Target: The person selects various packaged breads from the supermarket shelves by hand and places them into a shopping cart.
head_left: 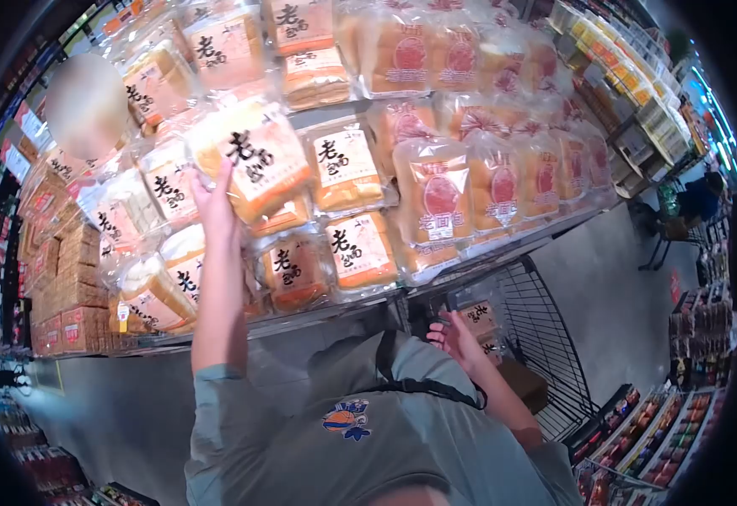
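Observation:
My left hand [213, 192] grips the lower left edge of a clear-wrapped bread package [269, 160] with black characters and an orange band. The package is tilted above similar packs on the display, and part of my fingers is hidden under it. Low at the shelf's front edge, my right hand [454, 336] is beside a shopping cart [546, 325], its fingers curled. Whether it holds anything is too small to tell. Packages with the same black lettering [480, 318] lie in the cart.
Bread with red oval labels [441, 196] fills the display's right side. Brown packs [73, 329] are stacked at the left end. A person [699, 202] is at the far right. Shelves of goods [655, 430] stand at the lower right.

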The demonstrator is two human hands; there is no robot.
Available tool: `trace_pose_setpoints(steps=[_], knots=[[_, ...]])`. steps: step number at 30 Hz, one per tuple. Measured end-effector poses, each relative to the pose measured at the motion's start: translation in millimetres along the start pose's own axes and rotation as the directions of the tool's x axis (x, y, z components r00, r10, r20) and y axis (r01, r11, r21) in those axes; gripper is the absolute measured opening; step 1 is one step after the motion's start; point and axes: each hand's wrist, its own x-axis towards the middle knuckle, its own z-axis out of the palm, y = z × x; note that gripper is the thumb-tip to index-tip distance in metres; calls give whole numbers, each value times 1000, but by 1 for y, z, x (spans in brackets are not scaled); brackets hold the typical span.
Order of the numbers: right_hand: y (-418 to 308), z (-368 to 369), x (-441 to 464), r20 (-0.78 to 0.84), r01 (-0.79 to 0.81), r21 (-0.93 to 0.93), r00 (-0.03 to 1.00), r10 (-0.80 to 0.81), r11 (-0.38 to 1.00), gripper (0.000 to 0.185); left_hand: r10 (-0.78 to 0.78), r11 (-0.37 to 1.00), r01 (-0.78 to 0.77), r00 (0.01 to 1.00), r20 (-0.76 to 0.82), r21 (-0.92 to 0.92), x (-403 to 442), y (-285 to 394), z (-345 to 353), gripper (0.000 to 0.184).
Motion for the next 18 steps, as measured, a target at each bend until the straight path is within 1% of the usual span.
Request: trace_pose_setpoints(steps=[1, 2, 3, 5, 6, 7, 9, 10, 11, 13, 14, 15, 16, 17, 18], knots=[[1, -4, -5, -41, -18, 23, 999, 19, 1000, 47, -17, 1000, 17, 1000, -20, -19, 14, -6, -4, 65], [4, -5, -7, -134, -35, 24, 990, 38, 999, 47, -20, 1000, 20, 1000, -24, -4, 27, -12, -9, 65], [7, -1, -3, -154, -24, 37, 988, 29, 999, 47, -27, 1000, 27, 999, -24, 14, 37, -17, -12, 65], [10, -12, -3, -191, -47, -21, 981, 42, 999, 47, -113, 989, 108, 993, 43, 97, 36, -7, 5, 67], [16, -18, 1, -161, -44, 33, 986, 48, 998, 48, -159, 987, 158, 985, 74, 22, 38, -12, 8, 61], [14, -17, 6, -149, -44, 24, 988, 47, 999, 48, -146, 989, 145, 987, 67, 20, 51, -23, 2, 61], [18, -14, 12, -180, -59, -27, 982, 53, 998, 49, 91, 972, -117, 987, 133, 202, 71, -49, -9, 49], [20, -15, 13, -171, -59, -19, 984, 55, 998, 48, 74, 962, -107, 988, 136, 250, 74, -54, -11, 42], [21, -16, 12, -171, -62, -17, 984, 58, 998, 48, 72, 962, -105, 988, 136, 252, 76, -58, -13, 42], [23, -13, 14, -151, -41, -36, 988, 36, 999, 44, 133, 889, -191, 977, 164, 416, 82, -61, -16, 41], [25, -13, 16, -150, -48, -34, 988, 42, 998, 44, 222, 822, -275, 961, 164, 499, 82, -65, -16, 38], [27, -14, 18, -141, -33, -24, 990, 30, 999, 42, 218, 819, -270, 963, 161, 507, 83, -60, -18, 38], [29, -16, 18, -137, -21, -13, 990, 19, 1000, 39, 202, 690, -227, 972, 118, 687, 83, -55, -19, 37], [33, -16, 25, -142, -36, -60, 990, 27, 998, 37, 179, 543, -166, 981, 80, 823, 80, -56, -14, 35], [32, -16, 23, -189, -29, -97, 982, 11, 995, 34, 163, 651, -150, 985, 55, 744, 68, -47, -3, 35]])
